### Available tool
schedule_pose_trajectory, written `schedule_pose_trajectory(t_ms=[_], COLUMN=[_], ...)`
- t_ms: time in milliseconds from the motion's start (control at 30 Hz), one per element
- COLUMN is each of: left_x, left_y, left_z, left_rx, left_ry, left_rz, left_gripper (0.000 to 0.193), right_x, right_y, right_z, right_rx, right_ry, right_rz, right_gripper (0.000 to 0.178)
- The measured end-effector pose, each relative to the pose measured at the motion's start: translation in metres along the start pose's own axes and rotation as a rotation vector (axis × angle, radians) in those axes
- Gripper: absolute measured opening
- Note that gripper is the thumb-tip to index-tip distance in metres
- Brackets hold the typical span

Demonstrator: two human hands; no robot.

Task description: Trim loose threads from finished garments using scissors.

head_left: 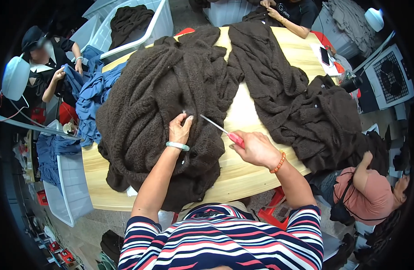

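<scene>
My left hand rests on a large heap of dark brown knitwear, thumb and fingers pinching a bit of the knit. A small whitish spot shows right at the fingertips. Closed in my right hand is the red handle of a tool with a thin metal shaft. Its tip points up and left, just right of my left fingers and over the heap. Too little of the tip shows to tell whether it is hooked or pointed. More brown knitwear lies along the table's right side.
The pale wooden table shows between the piles. Blue garments lie at its left edge, by a person handling blue cloth. Other people sit at the far side and right. Plastic bins, lamps and a phone surround the work.
</scene>
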State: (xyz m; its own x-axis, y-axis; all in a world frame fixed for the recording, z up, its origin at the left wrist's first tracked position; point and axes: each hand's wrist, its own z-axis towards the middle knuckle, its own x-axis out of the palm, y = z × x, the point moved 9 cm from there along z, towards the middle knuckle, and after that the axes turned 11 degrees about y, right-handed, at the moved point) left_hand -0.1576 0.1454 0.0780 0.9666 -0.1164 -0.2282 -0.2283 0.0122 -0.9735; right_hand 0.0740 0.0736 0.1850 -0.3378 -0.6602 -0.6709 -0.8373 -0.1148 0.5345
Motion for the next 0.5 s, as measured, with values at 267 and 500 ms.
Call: schedule_pose_trajectory(t_ms=[267,500], left_x=[-0.001,0.008], left_y=[0.008,-0.01], left_z=[-0.005,-0.004], left_rx=[0.0,0.049], left_ry=[-0.06,0.011], left_rz=[-0.045,0.159], left_gripper=[0.02,0.023], right_x=[0.023,-0.005], right_y=[0.012,0.001], right_z=[-0.006,0.013], right_rx=[-0.071,-0.046], right_ry=[0.135,-0.077], right_rz=[-0.008,-0.036], right_gripper=[0.033,0.033])
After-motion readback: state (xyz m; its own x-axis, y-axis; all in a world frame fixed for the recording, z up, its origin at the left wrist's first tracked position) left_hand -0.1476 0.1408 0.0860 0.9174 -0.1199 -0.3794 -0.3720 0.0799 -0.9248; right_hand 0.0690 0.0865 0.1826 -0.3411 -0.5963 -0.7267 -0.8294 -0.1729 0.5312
